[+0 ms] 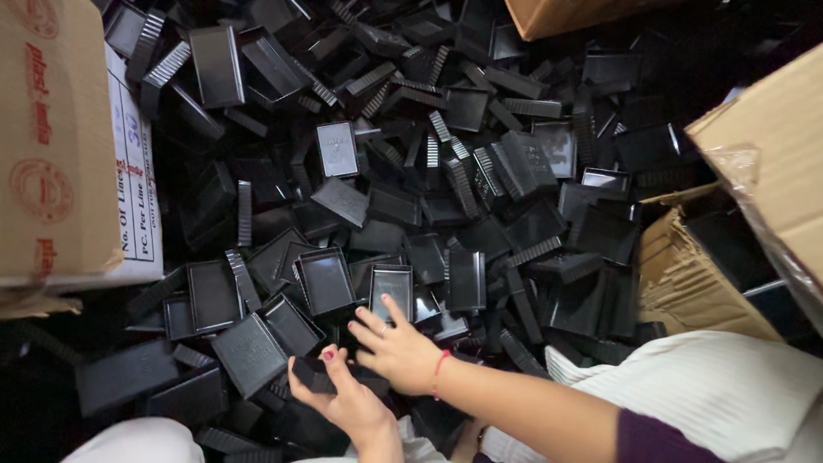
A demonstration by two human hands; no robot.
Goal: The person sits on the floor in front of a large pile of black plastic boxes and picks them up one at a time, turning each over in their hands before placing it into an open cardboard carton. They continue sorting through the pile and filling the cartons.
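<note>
Our left hand (347, 399) grips a small black tray (313, 375) low in the heap of black trays (446, 171) — our right hand (396, 350), fingers spread open, rests just beside it, on the pile.

We're looking at a heap of black trays (403, 189), glossy black all through, many with fine ribbed grooves along their edges that catch grey-white highlights. The tray (315, 375) in our left hand (347, 403) is the same matte black. That thumb carries a red-painted nail. On our right hand (399, 350) we see a thin red wrist band (439, 372). Our sleeve (656, 441) shows dark purple, over cream-white ribbed cloth (729, 381). Brown cardboard boxes (51, 137) frame the pile, the left one printed in red, with a white label (133, 163) bearing black print.
</note>
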